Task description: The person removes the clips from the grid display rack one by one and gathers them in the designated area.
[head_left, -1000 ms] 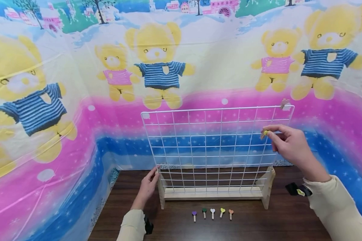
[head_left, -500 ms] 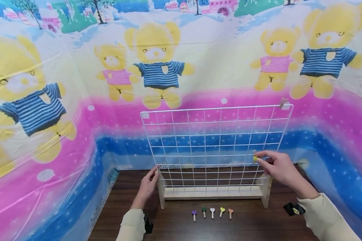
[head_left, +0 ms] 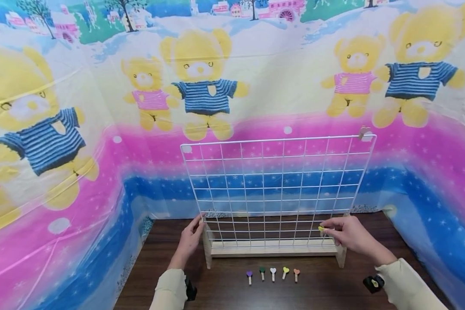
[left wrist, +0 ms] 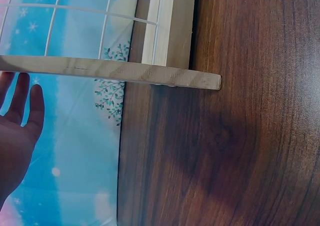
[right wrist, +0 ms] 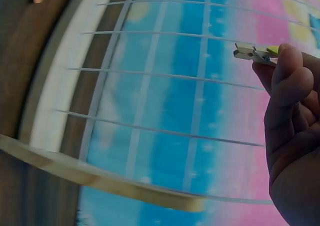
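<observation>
My right hand [head_left: 348,233] pinches a small wooden clothespin [right wrist: 249,54] with a yellow heart between thumb and fingertips. In the head view, it overlaps the lower right of a white wire grid panel [head_left: 262,188]. The clothespin's wooden tip points away from the fingers in the right wrist view, and part of its heart is hidden by them. My left hand [head_left: 191,238] touches the left wooden upright [left wrist: 115,69] of the panel's stand, its visible fingers extended against the outer side. The left thumb is out of the left wrist view.
Several heart clothespins lie in a row before the stand: purple [head_left: 249,274], green [head_left: 262,271], white [head_left: 273,273], yellow [head_left: 285,271] and orange [head_left: 296,274]. Another clothespin [head_left: 364,132] sits at the panel's top right corner. A bear-printed cloth [head_left: 279,94] hangs behind the dark wooden table [head_left: 217,292].
My right hand has moved down and slightly left with the yellow-heart clothespin, from the panel's upper right to its lower right. The left hand has stayed at the upright.
</observation>
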The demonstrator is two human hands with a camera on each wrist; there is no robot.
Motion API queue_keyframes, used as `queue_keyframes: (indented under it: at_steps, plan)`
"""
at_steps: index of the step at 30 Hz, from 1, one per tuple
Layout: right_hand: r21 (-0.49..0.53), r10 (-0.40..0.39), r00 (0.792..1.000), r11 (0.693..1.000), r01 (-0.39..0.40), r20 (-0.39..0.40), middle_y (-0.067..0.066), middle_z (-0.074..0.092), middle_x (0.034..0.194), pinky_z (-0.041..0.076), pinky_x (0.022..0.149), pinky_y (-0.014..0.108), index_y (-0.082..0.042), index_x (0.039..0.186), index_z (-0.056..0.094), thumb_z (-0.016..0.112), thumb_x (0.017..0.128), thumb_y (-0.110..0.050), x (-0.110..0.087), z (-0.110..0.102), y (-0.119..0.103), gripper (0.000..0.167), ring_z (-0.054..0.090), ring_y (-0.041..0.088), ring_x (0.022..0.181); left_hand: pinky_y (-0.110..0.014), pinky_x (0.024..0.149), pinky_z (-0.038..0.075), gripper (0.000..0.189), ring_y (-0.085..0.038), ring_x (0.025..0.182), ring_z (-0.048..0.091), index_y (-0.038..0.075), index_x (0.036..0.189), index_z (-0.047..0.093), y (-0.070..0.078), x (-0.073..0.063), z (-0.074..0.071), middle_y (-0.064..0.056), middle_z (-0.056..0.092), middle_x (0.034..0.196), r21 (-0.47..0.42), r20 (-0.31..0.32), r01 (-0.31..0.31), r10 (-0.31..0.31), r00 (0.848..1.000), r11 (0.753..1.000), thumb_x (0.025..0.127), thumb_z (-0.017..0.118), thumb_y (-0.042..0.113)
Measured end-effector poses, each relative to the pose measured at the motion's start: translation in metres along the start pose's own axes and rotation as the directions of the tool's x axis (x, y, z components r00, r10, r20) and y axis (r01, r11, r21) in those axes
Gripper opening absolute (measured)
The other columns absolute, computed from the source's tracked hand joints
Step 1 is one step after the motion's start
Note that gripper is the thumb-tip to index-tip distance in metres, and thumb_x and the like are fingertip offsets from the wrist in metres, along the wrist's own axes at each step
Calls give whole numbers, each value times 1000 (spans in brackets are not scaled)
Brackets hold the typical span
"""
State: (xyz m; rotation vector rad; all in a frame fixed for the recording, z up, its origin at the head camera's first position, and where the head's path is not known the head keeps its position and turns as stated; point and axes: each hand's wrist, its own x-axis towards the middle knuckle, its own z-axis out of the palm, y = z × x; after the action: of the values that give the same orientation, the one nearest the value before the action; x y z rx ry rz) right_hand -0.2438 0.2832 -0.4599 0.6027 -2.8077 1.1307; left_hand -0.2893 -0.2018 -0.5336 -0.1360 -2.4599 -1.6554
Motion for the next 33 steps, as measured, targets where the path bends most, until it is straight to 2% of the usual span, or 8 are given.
queue_keyframes:
  at_steps: [4, 7, 10, 13, 19, 22, 26, 33]
  plan:
    - [11, -17, 999, 1000, 16, 35, -4, 58, 58, 40, 39, 27, -8, 105, 72, 66, 90, -20, -1, 13, 20, 20, 52, 16, 44, -49, 94, 41, 42, -31, 120, 48, 13, 140, 48, -1, 1, 0, -16, 45, 140, -4, -4, 0, 0, 1000, 1000, 100, 48, 24]
    - [30, -2, 998, 1000, 0, 61, -5, 61, 65, 43, 42, 28, -6, 105, 72, 66, 90, -19, -1, 25, 33, 21, 53, 17, 44, -49, 93, 42, 41, -31, 120, 49, 15, 140, 48, -2, 2, 0, -16, 46, 139, -3, -7, -6, 6, 1000, 1000, 100, 48, 25]
    - [63, 45, 995, 997, -51, 93, -2, 66, 73, 44, 42, 28, -8, 106, 72, 65, 90, -18, -2, 37, 46, 20, 55, 17, 45, -49, 93, 42, 41, -30, 119, 49, 15, 140, 49, -3, 3, -1, -16, 47, 139, -6, -7, -12, 12, 1000, 1000, 100, 49, 26]
    - [95, 57, 991, 993, -69, 124, 1, 68, 80, 44, 41, 29, -8, 105, 72, 65, 90, -17, -3, 50, 57, 18, 56, 18, 46, -48, 93, 42, 40, -30, 118, 49, 17, 139, 50, -3, 3, -1, -16, 47, 138, -7, -7, -12, 12, 1000, 1000, 100, 49, 26]
    - [164, 8, 980, 986, -41, 199, 7, 66, 74, 43, 38, 27, 0, 102, 70, 60, 93, -11, -8, 78, 79, 18, 54, 14, 44, -48, 91, 43, 38, -30, 115, 51, 17, 138, 51, -1, 2, 0, -18, 48, 137, -4, -11, -25, 25, 1000, 1000, 100, 49, 23]
    - [193, 2, 974, 980, -47, 225, 5, 65, 76, 44, 40, 28, 3, 101, 70, 59, 93, -10, -9, 90, 86, 18, 54, 11, 46, -48, 92, 42, 39, -30, 117, 50, 17, 139, 50, -1, 1, 0, -18, 46, 139, -3, -4, -26, 26, 1000, 1000, 101, 48, 22]
    - [162, 10, 975, 986, -47, 223, -1, 62, 68, 43, 41, 28, 3, 98, 70, 60, 92, -9, -10, 102, 88, 17, 52, 9, 46, -48, 94, 41, 39, -29, 120, 48, 17, 139, 49, 0, 1, -1, -16, 44, 141, -18, 0, -11, 11, 1000, 1000, 101, 48, 23]
    - [96, 67, 972, 991, -91, 226, -3, 59, 63, 43, 44, 26, 2, 92, 71, 61, 89, -4, -11, 118, 87, 13, 51, 10, 46, -47, 92, 42, 41, -32, 116, 50, 12, 141, 47, 1, -1, 0, -22, 47, 137, -10, -2, -40, 40, 999, 999, 101, 47, 23]
